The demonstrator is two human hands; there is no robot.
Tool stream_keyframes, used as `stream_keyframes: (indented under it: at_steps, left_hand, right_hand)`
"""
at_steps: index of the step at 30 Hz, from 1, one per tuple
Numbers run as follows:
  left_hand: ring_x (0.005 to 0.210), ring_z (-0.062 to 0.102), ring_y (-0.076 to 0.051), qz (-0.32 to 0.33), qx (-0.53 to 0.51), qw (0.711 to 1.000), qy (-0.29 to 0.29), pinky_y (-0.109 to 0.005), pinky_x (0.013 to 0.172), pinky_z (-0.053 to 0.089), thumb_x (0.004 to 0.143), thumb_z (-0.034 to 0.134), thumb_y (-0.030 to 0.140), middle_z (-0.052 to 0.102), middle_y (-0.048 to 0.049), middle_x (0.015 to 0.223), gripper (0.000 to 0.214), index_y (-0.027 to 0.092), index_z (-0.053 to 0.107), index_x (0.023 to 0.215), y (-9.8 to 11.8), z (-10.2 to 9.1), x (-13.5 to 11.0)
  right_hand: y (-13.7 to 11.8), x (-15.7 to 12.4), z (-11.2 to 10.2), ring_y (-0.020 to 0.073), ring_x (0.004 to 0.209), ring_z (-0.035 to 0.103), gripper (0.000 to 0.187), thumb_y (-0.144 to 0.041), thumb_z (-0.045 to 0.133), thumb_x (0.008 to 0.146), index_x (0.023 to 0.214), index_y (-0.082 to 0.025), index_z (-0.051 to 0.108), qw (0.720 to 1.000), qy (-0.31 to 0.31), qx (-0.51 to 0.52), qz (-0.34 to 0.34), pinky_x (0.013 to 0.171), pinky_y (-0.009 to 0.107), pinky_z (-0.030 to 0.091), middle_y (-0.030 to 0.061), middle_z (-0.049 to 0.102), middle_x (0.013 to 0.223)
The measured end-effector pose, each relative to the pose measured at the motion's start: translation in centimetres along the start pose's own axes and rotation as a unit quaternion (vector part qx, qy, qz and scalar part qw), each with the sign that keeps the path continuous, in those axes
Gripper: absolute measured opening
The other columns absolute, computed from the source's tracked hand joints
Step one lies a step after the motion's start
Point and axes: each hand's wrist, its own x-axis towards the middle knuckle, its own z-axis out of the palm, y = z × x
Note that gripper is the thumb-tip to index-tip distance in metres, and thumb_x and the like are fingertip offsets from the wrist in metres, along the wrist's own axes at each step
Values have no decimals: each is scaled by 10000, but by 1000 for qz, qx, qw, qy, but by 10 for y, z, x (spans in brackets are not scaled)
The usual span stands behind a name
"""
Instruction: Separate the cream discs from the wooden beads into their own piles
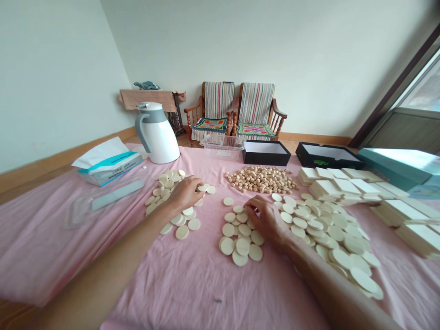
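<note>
Pale round wooden discs lie in three groups on a pink tablecloth (pixel 192 288). My left hand (pixel 185 192) rests on the left pile of discs (pixel 172 201), fingers curled and pinching a disc at the pile's right edge. My right hand (pixel 264 217) is curled over the right edge of the middle group of discs (pixel 240 233), fingertips pressed together on one disc. A larger spread of discs (pixel 330 233) lies just right of that hand. Small wooden beads (pixel 261 179) form a heap beyond both hands.
A white jug (pixel 156 133) and a tissue pack (pixel 108 162) stand at the back left. A clear tub (pixel 223 143), two black boxes (pixel 266 152) and stacks of pale square tiles (pixel 343 183) line the back and right. A teal box (pixel 398 165) sits far right. Two chairs stand behind.
</note>
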Motion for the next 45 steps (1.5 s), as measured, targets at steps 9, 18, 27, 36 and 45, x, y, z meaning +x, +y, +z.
stream_keyframes:
  at_steps: [9,18,27,36,45]
  left_hand:
    - [755,616,-132,96,-187,976,-57,-232,669,489,759,629,293,675,-32,928,263,178,660,993,22,-11,-3]
    - [1030,573,-219,125,17,992,-21,-381,925,424,795,549,118,683,-64,1064,278,205,674,1027,16,9,0]
    - [948,585,-212,132,7,991,-12,-354,854,438,776,560,106,685,-69,937,215,189,691,925,26,8,-2]
    - [849,610,-172,90,-101,991,20,-288,781,481,839,551,283,673,-53,920,192,183,681,939,19,-5,3]
    - [748,591,-187,10,82,997,-9,-288,688,460,748,582,233,627,-55,829,135,176,654,847,12,-1,-3]
  right_hand:
    - [-1,0,-1,142,699,563,175,-171,482,863,816,-175,650,1000,-4,3,-1,656,259,434,42,617,798]
    - [-4,-1,-1,142,696,557,176,-179,487,871,804,-172,650,1000,-8,-8,4,643,254,420,40,607,790]
    - [-2,0,0,145,698,563,174,-178,491,871,800,-175,650,1000,-5,-10,1,646,252,423,41,613,787]
    - [-3,0,0,141,691,565,179,-186,490,873,801,-177,653,1000,-7,-7,4,635,246,424,40,613,792]
    - [-3,-1,0,142,698,561,177,-177,488,871,791,-177,646,1000,-8,-11,1,638,248,420,38,609,787]
